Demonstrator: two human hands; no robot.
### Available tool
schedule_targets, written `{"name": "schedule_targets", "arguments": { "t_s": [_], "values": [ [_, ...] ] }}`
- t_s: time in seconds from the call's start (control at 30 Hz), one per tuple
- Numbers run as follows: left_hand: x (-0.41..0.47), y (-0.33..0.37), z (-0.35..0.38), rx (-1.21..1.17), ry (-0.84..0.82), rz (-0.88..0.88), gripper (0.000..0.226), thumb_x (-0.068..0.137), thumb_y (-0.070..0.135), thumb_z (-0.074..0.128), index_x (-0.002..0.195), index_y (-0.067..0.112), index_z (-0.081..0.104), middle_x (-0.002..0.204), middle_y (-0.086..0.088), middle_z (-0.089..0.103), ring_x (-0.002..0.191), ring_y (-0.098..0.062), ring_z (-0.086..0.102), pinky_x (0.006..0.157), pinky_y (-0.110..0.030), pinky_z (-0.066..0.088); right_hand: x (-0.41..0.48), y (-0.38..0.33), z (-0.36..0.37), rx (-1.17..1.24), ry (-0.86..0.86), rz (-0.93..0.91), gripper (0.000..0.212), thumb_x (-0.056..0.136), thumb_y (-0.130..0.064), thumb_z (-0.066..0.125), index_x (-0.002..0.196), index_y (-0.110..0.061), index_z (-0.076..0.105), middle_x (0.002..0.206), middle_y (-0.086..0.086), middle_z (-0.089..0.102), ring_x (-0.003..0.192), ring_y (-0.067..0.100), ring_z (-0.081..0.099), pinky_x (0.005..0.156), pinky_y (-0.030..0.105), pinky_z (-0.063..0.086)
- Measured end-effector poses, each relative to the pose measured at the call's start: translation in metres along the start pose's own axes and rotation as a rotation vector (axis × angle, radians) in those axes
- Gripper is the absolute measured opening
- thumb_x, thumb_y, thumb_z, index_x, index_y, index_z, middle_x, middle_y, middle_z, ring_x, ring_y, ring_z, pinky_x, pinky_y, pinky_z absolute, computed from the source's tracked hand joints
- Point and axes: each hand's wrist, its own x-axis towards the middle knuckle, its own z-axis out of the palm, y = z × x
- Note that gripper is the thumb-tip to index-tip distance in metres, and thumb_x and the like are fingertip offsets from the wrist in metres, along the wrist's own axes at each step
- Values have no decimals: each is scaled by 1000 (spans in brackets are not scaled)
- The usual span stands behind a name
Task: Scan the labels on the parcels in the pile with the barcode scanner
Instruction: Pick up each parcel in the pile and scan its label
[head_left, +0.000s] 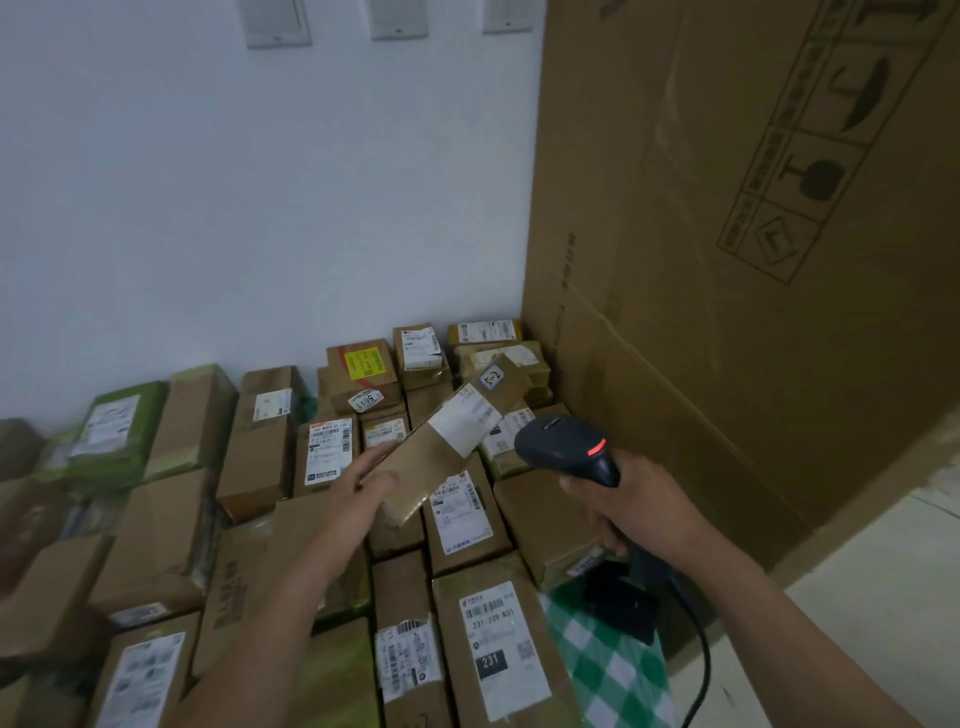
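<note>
Tilted brown parcel (451, 439), black scanner (569, 450)

Tall cardboard sheet (727, 260) leaning upright at right, white wall (234, 182) running behind, green checked cloth (608, 665) lying below, black stand (621, 605) sitting on it

1. Held parcel (447, 441), centre of frame: brown corrugated cardboard, matt; white paper label (464, 420), slightly sheened.
2. Barcode scanner (569, 448): dark grey plastic, smooth, semi-matt.
3. Pile of parcels (260, 519), lower left: matt brown cardboard, some faces under glossy clear tape; white paper labels.
4. Large carton (727, 260), right: plain matt cardboard, dark printed symbols.
5. Cloth (613, 670), lower right: green-and-white check, woven look.
6. Wall (260, 182): smooth, matt, painted white.
</note>
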Motion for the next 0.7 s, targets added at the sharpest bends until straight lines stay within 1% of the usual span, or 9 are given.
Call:
{"name": "schedule_targets", "arguments": {
  "t_s": [0.03, 0.13, 0.27, 0.3, 0.4, 0.5, 0.7],
  "values": [
    [-1, 1, 1, -47, 14, -26, 37, 98, 16, 54, 130, 35, 58, 133, -6, 49, 101, -19, 56, 57, -21, 52, 0, 0, -4, -3, -12, -7, 24, 89, -26, 70, 77, -12, 56, 51, 2, 60, 37, 15, 53, 42, 25, 43],
    [-7, 4, 3, -110, 51, -53, 31, 100, 18, 52, 125, 35, 59, 133, -9, 50, 100, -20, 56, 64, -26, 49, -1, -1, -16, -15, -55, -16, 18, 89, -26, 70, 84, -15, 56, 62, 8, 63, 38, 13, 52, 41, 24, 42],
    [-17, 6, 6, -126, 60, -56, 29, 100, 19, 52, 110, 45, 60, 129, -8, 52, 101, -20, 55, 71, -30, 49, -5, 0, -29, -21, -101, -45, 17, 89, -26, 69, 85, -16, 57, 63, 7, 63, 39, 15, 52, 41, 25, 42],
    [-19, 7, 8, -110, 64, -51, 29, 99, 19, 52, 110, 46, 60, 129, -8, 51, 102, -20, 54, 72, -31, 49, -6, 0, -32, -20, -106, -51, 16, 90, -26, 69, 85, -16, 57, 62, 5, 63, 39, 14, 52, 41, 25, 42],
    [-22, 7, 12, -102, 72, -63, 31, 99, 18, 53, 119, 40, 60, 134, -8, 46, 103, -21, 52, 71, -30, 48, -10, 0, -42, -16, -124, -50, 17, 90, -27, 68, 83, -14, 59, 58, 2, 60, 38, 13, 51, 41, 24, 42],
    [-28, 9, 17, -69, 85, -51, 36, 99, 16, 53, 128, 36, 59, 135, -7, 46, 99, -16, 53, 70, -28, 48, -13, 2, -52, -24, -150, -43, 18, 92, -27, 67, 81, -15, 59, 51, -1, 58, 37, 11, 51, 42, 25, 43],
    [-38, 13, 29, -50, 104, -28, 38, 97, 14, 57, 128, 37, 60, 133, -2, 48, 97, -11, 54, 67, -23, 45, -20, 7, -62, -42, -206, -53, 20, 93, -26, 65, 77, -17, 57, 44, -2, 57, 35, 11, 50, 43, 26, 44]
  ]
}}
